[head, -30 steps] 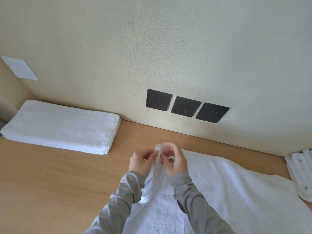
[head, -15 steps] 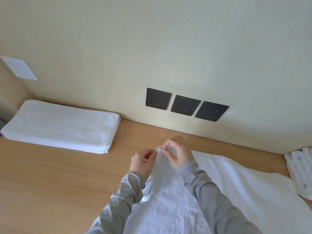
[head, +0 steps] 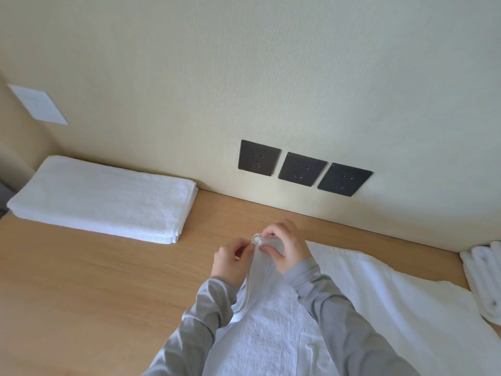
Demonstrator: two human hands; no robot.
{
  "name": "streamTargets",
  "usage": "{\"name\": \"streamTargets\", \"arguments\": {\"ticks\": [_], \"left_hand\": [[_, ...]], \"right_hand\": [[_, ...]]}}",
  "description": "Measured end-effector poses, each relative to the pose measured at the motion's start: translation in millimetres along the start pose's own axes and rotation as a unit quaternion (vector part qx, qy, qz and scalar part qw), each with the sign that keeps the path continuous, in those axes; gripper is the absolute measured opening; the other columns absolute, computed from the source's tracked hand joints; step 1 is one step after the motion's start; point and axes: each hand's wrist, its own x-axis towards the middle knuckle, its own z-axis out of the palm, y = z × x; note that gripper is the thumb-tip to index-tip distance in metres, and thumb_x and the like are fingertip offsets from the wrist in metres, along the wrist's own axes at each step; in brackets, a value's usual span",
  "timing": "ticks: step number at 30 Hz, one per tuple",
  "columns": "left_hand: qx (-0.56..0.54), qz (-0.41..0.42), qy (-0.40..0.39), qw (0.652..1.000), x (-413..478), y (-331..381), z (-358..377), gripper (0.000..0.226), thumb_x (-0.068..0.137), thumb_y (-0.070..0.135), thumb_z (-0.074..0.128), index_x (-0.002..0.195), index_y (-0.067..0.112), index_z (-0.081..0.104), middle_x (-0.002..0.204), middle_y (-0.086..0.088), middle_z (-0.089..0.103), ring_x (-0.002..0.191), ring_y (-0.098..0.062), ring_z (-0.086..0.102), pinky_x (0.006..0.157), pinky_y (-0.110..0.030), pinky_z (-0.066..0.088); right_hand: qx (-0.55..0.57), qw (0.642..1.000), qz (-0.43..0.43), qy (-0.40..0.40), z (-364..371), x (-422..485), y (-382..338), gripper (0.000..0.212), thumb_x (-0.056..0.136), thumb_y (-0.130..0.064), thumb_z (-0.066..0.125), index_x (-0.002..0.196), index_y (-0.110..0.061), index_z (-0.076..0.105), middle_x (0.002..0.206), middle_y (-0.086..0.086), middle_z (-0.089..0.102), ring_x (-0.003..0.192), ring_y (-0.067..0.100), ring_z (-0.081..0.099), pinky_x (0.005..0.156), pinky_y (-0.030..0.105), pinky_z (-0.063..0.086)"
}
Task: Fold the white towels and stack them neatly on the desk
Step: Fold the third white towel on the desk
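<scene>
At the bottom of the frame two grey sleeves [head: 206,316] reached up and inward from the lower edge. Beneath and between them lay the open white towel [head: 379,294]. It was spread flat over the lower right of the wooden tabletop [head: 95,294], with its near part running out of view at the bottom. One corner of it was lifted off the wood into a narrow peak at the centre of the frame. The left hand [head: 233,263] met that peak from the left, its grip closed, with curled fingers and thumb pinching the raised edge. The right hand [head: 287,248] came from the right, its grip also closed, with fingertips pinching the very tip of the corner. The two hands were almost touching.

Further back, in the left middle of the frame, a folded white towel [head: 103,198] lay flat on the tabletop against the wall, well apart from the hands. At the right edge, rolled white towels [head: 485,278] lay just beside the spread one. On the cream wall [head: 271,63] behind were three dark sockets [head: 301,169] in a row. A pale wall plate [head: 38,107] sat in the upper left.
</scene>
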Motion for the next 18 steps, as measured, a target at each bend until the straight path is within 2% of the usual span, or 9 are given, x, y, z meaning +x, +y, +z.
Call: {"name": "streamTargets", "arguments": {"ticks": [4, 9, 14, 18], "left_hand": [[0.002, 0.001, 0.002, 1.0, 0.6, 0.2, 0.0, 0.016, 0.086, 0.02, 0.061, 0.072, 0.016, 0.068, 0.058, 0.01, 0.057, 0.053, -0.001, 0.046, 0.054, -0.008, 0.036], [0.004, 0.006, -0.001, 1.0, 1.8, -1.7, 1.9, 0.017, 0.087, 0.019, 0.06, 0.074, 0.012, 0.068, 0.057, 0.01, 0.056, 0.054, -0.002, 0.045, 0.054, -0.01, 0.035], [-0.011, 0.008, 0.0, 1.0, 1.3, -2.6, 1.3, 0.027, 0.087, 0.026, 0.062, 0.061, 0.022, 0.061, 0.047, 0.016, 0.048, 0.048, -0.001, 0.042, 0.05, -0.011, 0.034], [-0.003, 0.012, 0.002, 1.0, 1.3, -2.7, 2.3, 0.023, 0.087, 0.025, 0.061, 0.067, 0.016, 0.065, 0.053, 0.012, 0.051, 0.05, 0.002, 0.044, 0.051, -0.009, 0.035]], "right_hand": [[-0.006, 1.0, 0.0, 0.002, 1.4, 0.1, 1.7, 0.011, 0.075, 0.001, 0.068, 0.08, -0.001, 0.059, 0.082, 0.007, 0.058, 0.079, 0.025, 0.053, 0.076, 0.044, 0.046], [0.002, 1.0, -0.011, 0.01, 4.3, -0.5, 0.9, 0.01, 0.076, 0.006, 0.066, 0.079, -0.001, 0.058, 0.081, 0.007, 0.058, 0.076, 0.022, 0.053, 0.071, 0.037, 0.046], [0.007, 1.0, -0.007, -0.001, 2.7, 1.0, 3.6, 0.01, 0.073, 0.007, 0.068, 0.075, 0.001, 0.061, 0.081, 0.011, 0.062, 0.079, 0.026, 0.057, 0.075, 0.042, 0.048], [0.001, 1.0, -0.02, -0.006, -0.3, 1.5, 2.5, 0.009, 0.074, 0.005, 0.068, 0.072, 0.001, 0.06, 0.079, 0.01, 0.063, 0.079, 0.027, 0.057, 0.075, 0.044, 0.048]]}}
